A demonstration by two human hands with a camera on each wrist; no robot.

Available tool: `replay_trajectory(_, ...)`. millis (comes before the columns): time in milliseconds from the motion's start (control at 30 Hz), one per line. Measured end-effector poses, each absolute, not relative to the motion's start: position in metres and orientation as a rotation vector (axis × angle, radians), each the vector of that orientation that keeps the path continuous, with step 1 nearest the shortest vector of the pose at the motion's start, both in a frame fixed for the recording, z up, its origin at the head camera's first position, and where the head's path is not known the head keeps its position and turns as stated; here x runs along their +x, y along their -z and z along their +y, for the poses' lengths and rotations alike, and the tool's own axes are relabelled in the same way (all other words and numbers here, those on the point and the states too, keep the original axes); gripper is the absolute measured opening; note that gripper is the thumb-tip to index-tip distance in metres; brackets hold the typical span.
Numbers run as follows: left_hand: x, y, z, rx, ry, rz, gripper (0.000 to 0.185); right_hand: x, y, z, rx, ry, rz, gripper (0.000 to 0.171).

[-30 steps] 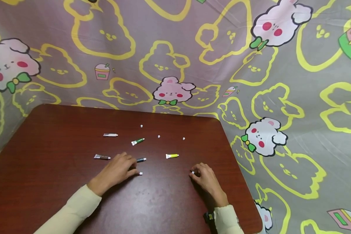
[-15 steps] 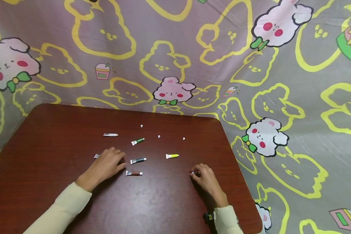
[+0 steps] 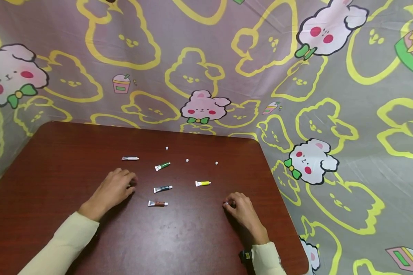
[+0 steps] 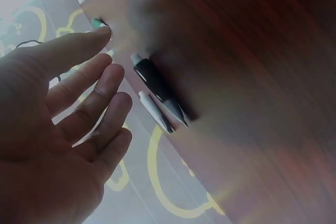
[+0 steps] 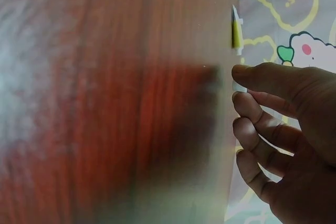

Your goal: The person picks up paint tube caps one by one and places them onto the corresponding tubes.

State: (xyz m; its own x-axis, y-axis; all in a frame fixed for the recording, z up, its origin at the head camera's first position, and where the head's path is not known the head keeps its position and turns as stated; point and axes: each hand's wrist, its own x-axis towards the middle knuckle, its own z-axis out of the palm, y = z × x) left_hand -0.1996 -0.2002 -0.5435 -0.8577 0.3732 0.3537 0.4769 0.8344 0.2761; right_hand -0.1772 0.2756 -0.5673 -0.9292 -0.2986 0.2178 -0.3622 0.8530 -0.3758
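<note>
We see the right hand point(image 3: 241, 210) resting low and right of centre in the head view, fingers curled, thumb and forefinger pinching a small white cap point(image 3: 226, 204) against the table point(image 3: 55, 152); the right wrist view shows the same cap point(image 5: 239, 86) at the fingertips. The left hand point(image 3: 112, 189) lies left of centre, palm down, fingers loosely bent over a dark tube; from the head view we cannot tell whether it grips it. In the left wrist view its fingers point(image 4: 94, 98) are spread and relaxed, just beside the dark tube point(image 4: 157, 85), apart from it.

Right of the left hand lie a dark green tube point(image 3: 163, 188) and, below it, a brown tube point(image 3: 157, 203). Further right sits a yellow tube point(image 3: 202, 183). Toward the upper middle of the table are a green tube point(image 3: 162, 166), a white tube point(image 3: 130, 158) and three loose white caps point(image 3: 187, 160). A cartoon-print cloth point(image 3: 206, 57) hangs behind.
</note>
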Motion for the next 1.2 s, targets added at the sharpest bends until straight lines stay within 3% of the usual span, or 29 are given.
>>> replay_trajectory(1200, -0.2, 0.551, -0.229, -0.565, 0.43, -2.755, 0.023, -0.179, 0.546, 0.257, 0.635, -0.606, -2.799, 0.011)
